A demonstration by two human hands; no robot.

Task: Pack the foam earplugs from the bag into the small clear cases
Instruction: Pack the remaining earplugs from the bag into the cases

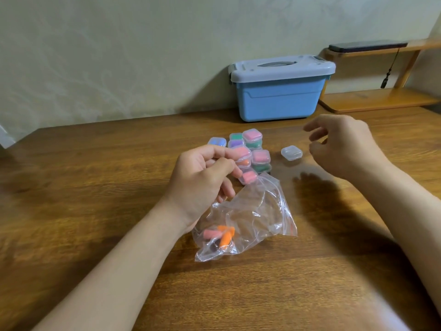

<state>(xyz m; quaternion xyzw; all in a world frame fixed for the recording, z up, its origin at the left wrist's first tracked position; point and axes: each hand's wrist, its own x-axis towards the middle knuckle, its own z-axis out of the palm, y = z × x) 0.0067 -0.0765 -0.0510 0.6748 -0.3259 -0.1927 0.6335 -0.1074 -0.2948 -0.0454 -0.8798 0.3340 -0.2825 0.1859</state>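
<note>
Left hand (205, 173): fingers curled, index and thumb apparently pinching a filled case (243, 158) of pink and orange foam at the near edge of the pile of filled cases (250, 149); wrist lying over the bag's near-left end. Right hand (346, 144): raised off the table, fingers loosely bent, holding nothing, palm turned left. Empty case (291, 152): clear, lid down, alone on the wood just left of the right fingertips, so the right hand is far the nearer to it. Bag (250, 216): crumpled clear zip bag between the forearms, long axis running from near-left to far-right, red-edged mouth facing right. Earplugs (222, 235): a few pink and orange ones bunched at the bag's closed near-left end, below the left wrist. Judgement: packing is nearly done; the next reach looks like the right hand's, leftward to the empty case. Table (95, 211): brown wood. Blue storage box (276, 96): grey lid, against the wall
</note>
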